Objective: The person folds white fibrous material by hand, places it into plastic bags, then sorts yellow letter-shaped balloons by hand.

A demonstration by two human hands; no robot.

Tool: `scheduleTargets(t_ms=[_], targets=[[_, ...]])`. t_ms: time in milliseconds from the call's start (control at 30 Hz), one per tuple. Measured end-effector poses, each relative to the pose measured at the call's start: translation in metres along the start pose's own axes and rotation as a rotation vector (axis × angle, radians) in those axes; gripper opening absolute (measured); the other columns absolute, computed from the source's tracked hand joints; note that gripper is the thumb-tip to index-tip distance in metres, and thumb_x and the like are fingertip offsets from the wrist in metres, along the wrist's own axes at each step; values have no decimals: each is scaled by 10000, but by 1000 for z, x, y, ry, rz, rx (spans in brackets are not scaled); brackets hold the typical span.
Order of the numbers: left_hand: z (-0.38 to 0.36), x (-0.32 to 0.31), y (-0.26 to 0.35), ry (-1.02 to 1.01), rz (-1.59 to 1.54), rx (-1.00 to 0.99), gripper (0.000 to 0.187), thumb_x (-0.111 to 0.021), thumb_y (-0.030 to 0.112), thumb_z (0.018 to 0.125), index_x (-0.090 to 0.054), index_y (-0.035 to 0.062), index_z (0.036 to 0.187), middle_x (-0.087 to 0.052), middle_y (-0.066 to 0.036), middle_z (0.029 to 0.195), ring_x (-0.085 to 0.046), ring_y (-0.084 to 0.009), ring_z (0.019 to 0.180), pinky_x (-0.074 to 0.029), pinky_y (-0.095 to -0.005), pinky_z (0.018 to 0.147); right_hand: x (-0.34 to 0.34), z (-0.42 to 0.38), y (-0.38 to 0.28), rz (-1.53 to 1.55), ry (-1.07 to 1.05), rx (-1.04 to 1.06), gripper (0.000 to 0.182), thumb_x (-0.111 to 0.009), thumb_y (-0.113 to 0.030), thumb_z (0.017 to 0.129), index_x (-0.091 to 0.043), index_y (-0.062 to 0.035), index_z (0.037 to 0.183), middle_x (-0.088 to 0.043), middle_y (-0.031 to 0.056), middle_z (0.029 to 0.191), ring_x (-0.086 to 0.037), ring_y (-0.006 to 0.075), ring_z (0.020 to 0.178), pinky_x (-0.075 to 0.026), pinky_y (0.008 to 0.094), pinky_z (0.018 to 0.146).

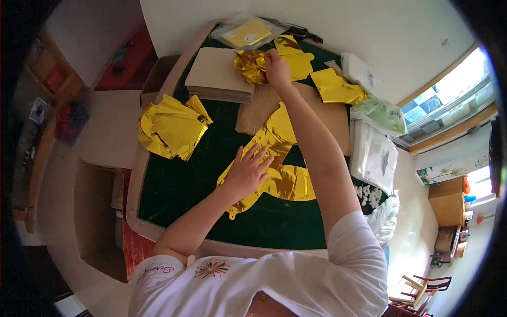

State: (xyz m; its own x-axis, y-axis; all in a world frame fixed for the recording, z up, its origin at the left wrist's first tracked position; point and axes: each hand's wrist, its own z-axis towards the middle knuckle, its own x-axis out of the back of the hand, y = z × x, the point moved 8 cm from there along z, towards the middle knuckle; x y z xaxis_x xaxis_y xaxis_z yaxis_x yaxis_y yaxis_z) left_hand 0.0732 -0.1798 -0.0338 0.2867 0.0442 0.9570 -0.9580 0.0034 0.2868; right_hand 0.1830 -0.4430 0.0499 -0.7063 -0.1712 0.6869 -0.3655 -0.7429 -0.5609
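Note:
A flat, deflated gold foil balloon with small tabs lies across the green tabletop, partly over brown cardboard. My left hand rests flat on it, fingers spread. Farther back, my right hand is closed at the edge of a crumpled gold foil piece, beside the stack of grey-brown card sheets. Its fingertips are partly hidden. Just behind that hand lies another flat gold foil piece.
Folded gold foil pieces sit at the table's left edge. More gold foil lies at right, near clear plastic bags. A bag with yellow contents is at the back. An open cardboard box stands on the floor at left.

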Motion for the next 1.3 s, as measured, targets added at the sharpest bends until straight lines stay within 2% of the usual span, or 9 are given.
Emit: scheduleTargets(t_ms=[133, 200, 333, 467, 600, 667, 800, 967, 1300], targets=[[0, -2, -1, 10, 7, -8, 497, -486, 318, 929, -359, 173, 1388, -277, -85, 1465, -199, -283, 1376, -147, -533, 1106, 7, -8, 0, 76, -61, 150, 296, -588, -114, 830, -509, -75, 1112, -625, 181, 1010, -612, 379, 821, -478, 449, 695], [1, -3, -2, 8, 8, 3, 491, -472, 321, 934, -357, 174, 1388, -276, -86, 1466, -197, -281, 1377, -142, -532, 1108, 3, -34, -11, 69, -216, 362, 528, -588, -107, 825, -393, -76, 1314, -563, 200, 1150, -555, 360, 1028, -464, 475, 792], [0, -1, -9, -23, 32, 44, 475, -426, 340, 953, -352, 171, 1391, -267, -83, 1468, -183, -278, 1381, -138, -532, 1109, 28, -57, 30, 30, -468, 96, 574, -590, -106, 816, -367, -78, 1344, -556, 191, 1173, -549, 338, 1046, -457, 466, 835], [2, -1, -12, -40, 37, 68, 465, -414, 343, 959, -356, 172, 1388, -269, -77, 1466, -183, -267, 1381, -134, -529, 1111, 93, -65, 116, -450, -122, 43, 468, -641, -248, 782, -534, -65, 1200, -587, 198, 1142, -581, 352, 1007, -477, 412, 809], [3, -4, -12, -40, 42, 56, 465, -420, 347, 956, -363, 172, 1383, -273, -76, 1464, -187, -264, 1380, -134, -525, 1112, 122, -92, 151, -754, -148, -81, 428, -598, -286, 807, -551, -96, 1187, -586, 210, 1126, -585, 354, 980, -483, 430, 785], [4, -2, -13, -20, 29, 69, 467, -426, 355, 952, -374, 168, 1377, -286, -78, 1458, -196, -263, 1378, -140, -523, 1111, 131, -104, 175, -600, -337, -474, 390, -562, -277, 831, -540, -125, 1189, -589, 190, 1143, -581, 330, 1007, -481, 417, 806], [4, 0, -12, -8, 33, 61, 466, -429, 356, 950, -382, 165, 1372, -298, -80, 1453, -203, -263, 1376, -143, -522, 1111, 137, -108, 180, -596, -189, -421, 257, -555, -202, 828, -608, -134, 1070, -613, 145, 1090, -580, 311, 997, -481, 411, 814], [5, 1, -13, -15, 26, 77, 461, -425, 352, 952, -383, 167, 1372, -294, -82, 1456, -206, -266, 1375, -142, -523, 1112, 143, -112, 149, -881, 163, -2, 185, -539, -82, 792, -660, -126, 925, -604, 115, 915, -568, 314, 934, -488, 413, 790], [4, -3, -14, -13, 14, 66, 464, -432, 341, 948, -378, 167, 1375, -285, -83, 1461, -205, -269, 1376, -142, -528, 1111, 174, -63, 200, -516, 118, -163, 202, -599, -200, 792, -679, -46, 897, -661, 169, 840, -640, 325, 793, -491, 426, 717]])
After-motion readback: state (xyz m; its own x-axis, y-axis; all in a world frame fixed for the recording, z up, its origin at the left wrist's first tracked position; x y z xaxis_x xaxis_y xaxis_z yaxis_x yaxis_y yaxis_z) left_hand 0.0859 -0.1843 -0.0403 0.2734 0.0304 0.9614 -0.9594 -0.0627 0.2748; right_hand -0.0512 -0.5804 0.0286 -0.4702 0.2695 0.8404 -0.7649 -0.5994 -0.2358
